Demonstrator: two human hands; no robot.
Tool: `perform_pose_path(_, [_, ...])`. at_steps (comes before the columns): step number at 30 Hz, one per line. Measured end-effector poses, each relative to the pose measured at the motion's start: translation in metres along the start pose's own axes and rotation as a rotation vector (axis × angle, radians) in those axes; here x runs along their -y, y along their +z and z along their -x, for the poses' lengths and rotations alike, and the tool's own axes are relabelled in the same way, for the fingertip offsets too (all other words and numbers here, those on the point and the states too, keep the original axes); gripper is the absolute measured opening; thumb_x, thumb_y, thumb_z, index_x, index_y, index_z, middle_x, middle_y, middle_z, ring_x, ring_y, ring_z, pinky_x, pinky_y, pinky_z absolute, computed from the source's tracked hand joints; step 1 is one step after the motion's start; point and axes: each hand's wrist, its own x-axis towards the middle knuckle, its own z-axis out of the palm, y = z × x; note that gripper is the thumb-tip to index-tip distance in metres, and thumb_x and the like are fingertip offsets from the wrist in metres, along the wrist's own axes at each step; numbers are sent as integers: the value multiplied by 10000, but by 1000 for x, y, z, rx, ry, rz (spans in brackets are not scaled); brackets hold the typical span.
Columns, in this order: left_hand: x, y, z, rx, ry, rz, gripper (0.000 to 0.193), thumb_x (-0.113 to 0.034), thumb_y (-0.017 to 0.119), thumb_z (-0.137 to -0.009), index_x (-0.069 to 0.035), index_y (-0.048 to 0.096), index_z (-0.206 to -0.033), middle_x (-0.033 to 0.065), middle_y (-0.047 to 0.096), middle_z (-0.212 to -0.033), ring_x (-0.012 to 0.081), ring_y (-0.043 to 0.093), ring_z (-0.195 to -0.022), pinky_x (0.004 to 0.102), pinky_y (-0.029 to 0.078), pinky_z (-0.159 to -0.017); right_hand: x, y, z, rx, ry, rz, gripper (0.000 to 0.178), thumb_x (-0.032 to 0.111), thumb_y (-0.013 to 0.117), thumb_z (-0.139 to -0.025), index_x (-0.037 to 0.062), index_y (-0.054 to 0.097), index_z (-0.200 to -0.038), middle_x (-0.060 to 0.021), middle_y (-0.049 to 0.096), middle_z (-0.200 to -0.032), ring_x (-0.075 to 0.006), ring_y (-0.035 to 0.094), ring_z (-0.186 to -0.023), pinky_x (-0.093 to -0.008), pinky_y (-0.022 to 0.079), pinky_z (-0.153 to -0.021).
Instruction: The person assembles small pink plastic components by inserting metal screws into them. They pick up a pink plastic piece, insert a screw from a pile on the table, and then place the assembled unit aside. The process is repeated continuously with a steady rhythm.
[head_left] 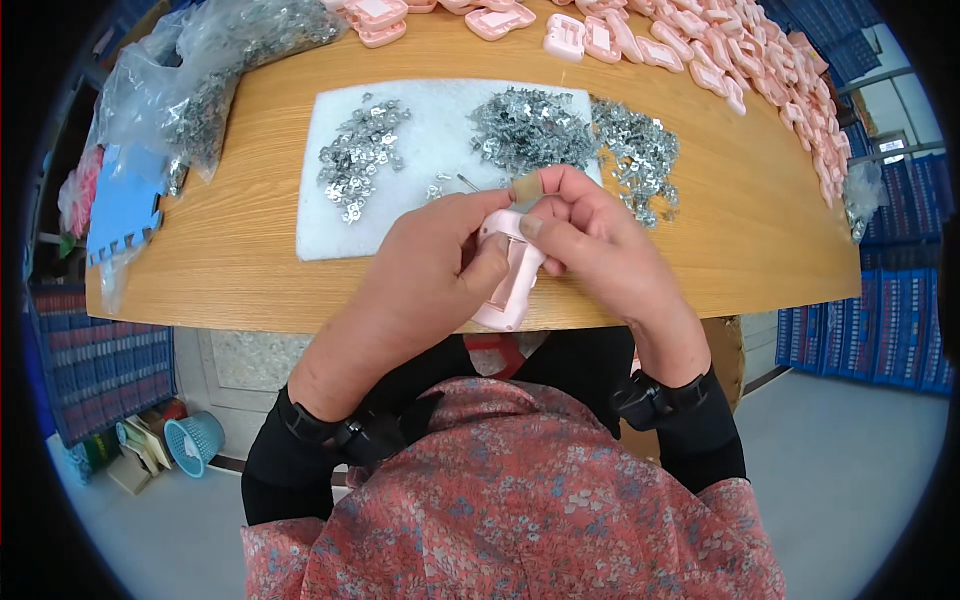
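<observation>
A pink plastic casing (512, 285) with an open rectangular recess is held at the table's front edge, tilted with its top end away from me. My left hand (425, 255) is closed around its left side, the thumb lying over the recess. At the casing's upper end my right hand (600, 235) is closed, its thumb pressed on the corner and its fingers curled behind. A tan wrap covers a fingertip there. Whether a small part sits between those fingers is hidden. A thin dark rod (467, 183) pokes out just beyond my left fingers.
On a white foam sheet (420, 100) lie a small pile of metal clips (360, 150) and a denser pile of metal pieces (535, 125). More metal pieces (640, 155) spread right of it. Many pink casings (720, 50) cover the far right; a plastic bag (190, 95) stands far left.
</observation>
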Motion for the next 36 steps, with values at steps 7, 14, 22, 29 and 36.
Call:
perform_pose_path(7, [14,-3,-4,88,-247,909,366,-207,461,-1005,24,538,-1278,70,628,-989,154,597,-796,285,479,-711,6,4,10,-63,-138,-69,242,123,615,-982,27,532,-1188,12,603,-886,-32,541,-770,-192,448,-707])
perform_pose_path(14, [28,1,9,258,-269,1484,469,-369,447,-1034,2,492,-1318,49,569,-949,136,496,-724,266,393,-654,-18,10,5,-203,-429,154,238,98,685,-921,26,585,-1124,13,591,-898,-66,530,-809,-218,436,-735])
perform_pose_path(22, [25,3,14,325,-237,1537,433,-403,462,-1025,-73,516,-1300,46,558,-913,140,469,-698,275,378,-627,-17,12,-3,-215,-400,338,343,211,780,-843,39,618,-1091,14,608,-893,-76,496,-781,-230,431,-704])
perform_pose_path(29, [34,2,17,395,-328,1587,404,-408,458,-1023,-98,522,-1274,52,538,-920,142,451,-698,265,366,-617,-22,7,-6,-40,-163,173,252,179,750,-872,39,658,-1060,34,618,-865,-35,491,-731,-208,435,-678])
perform_pose_path(36, [40,3,21,364,-298,1543,521,-389,495,-1004,-64,453,-1409,64,527,-943,143,455,-684,265,379,-584,-18,9,0,-115,-190,36,197,110,675,-929,9,648,-1096,23,640,-918,-37,568,-835,-202,461,-743])
